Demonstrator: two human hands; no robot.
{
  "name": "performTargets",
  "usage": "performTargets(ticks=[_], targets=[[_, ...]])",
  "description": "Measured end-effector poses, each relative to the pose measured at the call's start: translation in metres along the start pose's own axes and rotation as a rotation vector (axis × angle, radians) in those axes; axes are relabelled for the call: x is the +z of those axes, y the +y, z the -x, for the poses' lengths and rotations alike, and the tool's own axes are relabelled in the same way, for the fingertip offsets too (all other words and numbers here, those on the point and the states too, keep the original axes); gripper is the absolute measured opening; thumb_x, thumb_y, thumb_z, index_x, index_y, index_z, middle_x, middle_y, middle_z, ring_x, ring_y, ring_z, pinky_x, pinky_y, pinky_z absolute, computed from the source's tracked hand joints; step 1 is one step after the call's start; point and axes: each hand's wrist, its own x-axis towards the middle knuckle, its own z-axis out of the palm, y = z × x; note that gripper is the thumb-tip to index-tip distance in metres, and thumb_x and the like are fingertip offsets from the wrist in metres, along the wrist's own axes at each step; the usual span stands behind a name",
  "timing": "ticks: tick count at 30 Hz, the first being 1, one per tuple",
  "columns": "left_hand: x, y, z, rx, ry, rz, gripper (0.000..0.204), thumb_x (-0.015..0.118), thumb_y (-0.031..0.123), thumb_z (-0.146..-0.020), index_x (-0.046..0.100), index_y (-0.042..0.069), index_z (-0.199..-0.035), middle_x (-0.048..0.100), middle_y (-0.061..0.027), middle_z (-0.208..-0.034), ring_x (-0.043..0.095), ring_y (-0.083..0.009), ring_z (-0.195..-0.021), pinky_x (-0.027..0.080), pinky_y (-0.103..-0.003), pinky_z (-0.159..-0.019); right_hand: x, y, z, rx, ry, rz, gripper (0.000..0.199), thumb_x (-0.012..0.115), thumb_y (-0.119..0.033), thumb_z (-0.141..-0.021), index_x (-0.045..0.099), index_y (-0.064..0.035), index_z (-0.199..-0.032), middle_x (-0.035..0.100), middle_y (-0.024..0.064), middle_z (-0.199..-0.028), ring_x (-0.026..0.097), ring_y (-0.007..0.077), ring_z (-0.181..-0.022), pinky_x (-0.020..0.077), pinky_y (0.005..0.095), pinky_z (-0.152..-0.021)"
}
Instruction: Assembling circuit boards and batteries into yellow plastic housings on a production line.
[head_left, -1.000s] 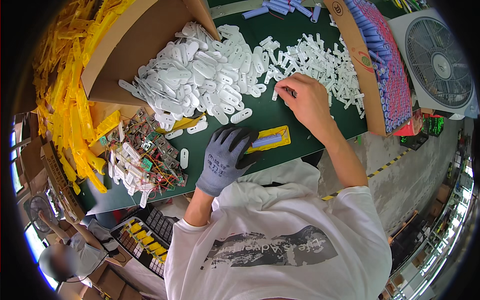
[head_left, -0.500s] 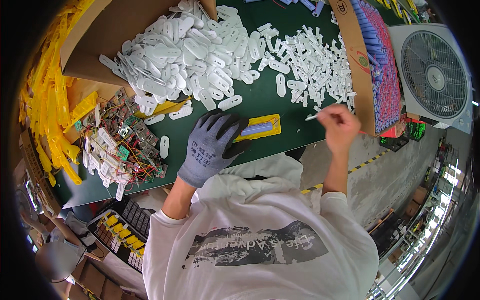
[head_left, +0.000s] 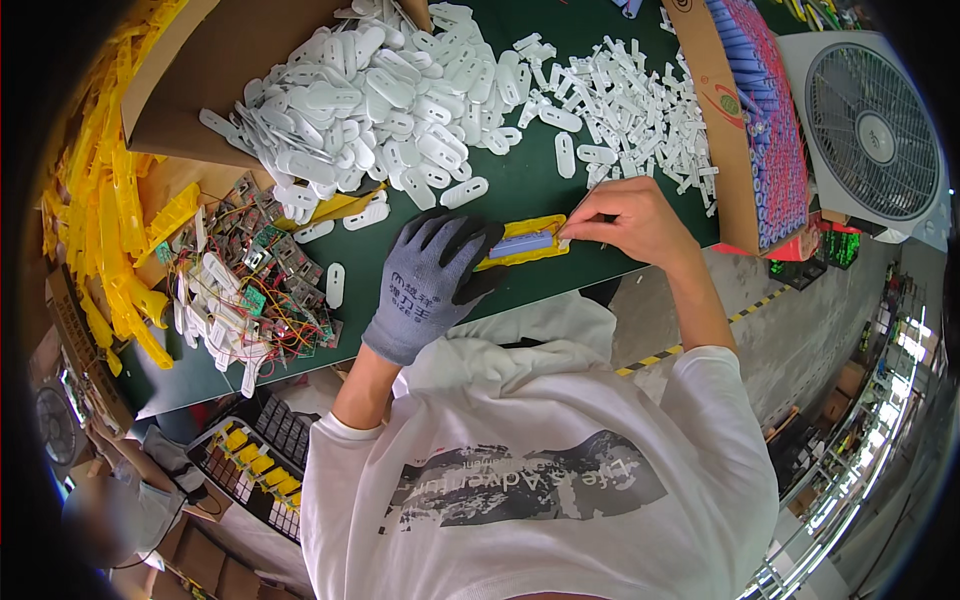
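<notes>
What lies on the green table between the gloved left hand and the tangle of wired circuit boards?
In the head view, one white oval plastic piece lies alone on the green table, between the gloved left hand and the circuit boards. Otherwise that stretch is bare.

green table [head_left: 520,190] | white plastic pieces [head_left: 400,90] heaped | circuit boards [head_left: 250,290] left | yellow holder [head_left: 525,245] near edge

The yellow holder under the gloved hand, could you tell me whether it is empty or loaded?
Loaded: a pale blue cylinder lies lengthwise in the yellow holder, which the gloved left hand pins to the green table.
</notes>
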Motion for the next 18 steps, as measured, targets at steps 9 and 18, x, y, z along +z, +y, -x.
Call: performTargets(ticks=[9,18], targets=[[-0.002,-0.001,-0.011,0.001,-0.034,-0.006,0.053,0.081,0.023,-0.062,0.061,0.009,-0.109,0.061,-0.0105,-0.108,0.059,-0.0325,-0.095,0.047,-0.043,-0.084,0.019,0.008,0.004,-0.084,0.259,-0.02,0.011,0.073,-0.007,-0.075,0.07,-0.0041,-0.085,0.062,0.0037,-0.069,0.056,0.0143,-0.057,0.0428,0.0264,-0.051],[-0.02,0.036,-0.037,0.017,-0.431,-0.313,0.061,0.067,0.031,-0.077,0.048,0.005,-0.128,0.052,-0.0122,-0.117,0.05,-0.0303,-0.108,0.039,-0.042,-0.096,0.022,-0.007,0.009,0.245,0.154,-0.224,0.031,0.07,-0.004,-0.075,0.061,-0.0029,-0.105,0.061,0.0075,-0.068,0.058,0.0182,-0.058,0.045,0.0307,-0.056]])
